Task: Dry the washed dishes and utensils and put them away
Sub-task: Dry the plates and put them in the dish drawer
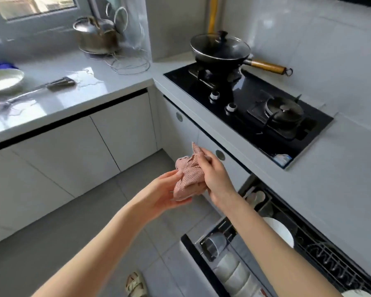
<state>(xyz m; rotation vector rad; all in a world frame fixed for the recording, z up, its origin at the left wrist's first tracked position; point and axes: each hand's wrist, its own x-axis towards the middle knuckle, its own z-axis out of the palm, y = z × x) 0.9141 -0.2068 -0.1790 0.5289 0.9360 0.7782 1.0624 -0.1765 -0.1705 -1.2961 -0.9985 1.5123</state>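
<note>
Pink knitted dishcloth [190,176]: soft, light, limp; I'd grip bunched folds.
Left hand [167,190]: curled beneath, holding it.
Right hand [214,176]: pinches its top.

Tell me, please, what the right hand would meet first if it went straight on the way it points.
Probably the white cabinet door below the hob; the right hand, gripping the pink cloth, points at it, though depth is unclear.

Beyond our right hand [214,177], a lidded black wok [220,49] sits on the far burner of a gas hob [244,99]. Far ahead of our left hand [165,189], a steel kettle [95,34] stands near the window [30,6]. A sandal [135,285] lies nearer us than that hand.
</note>
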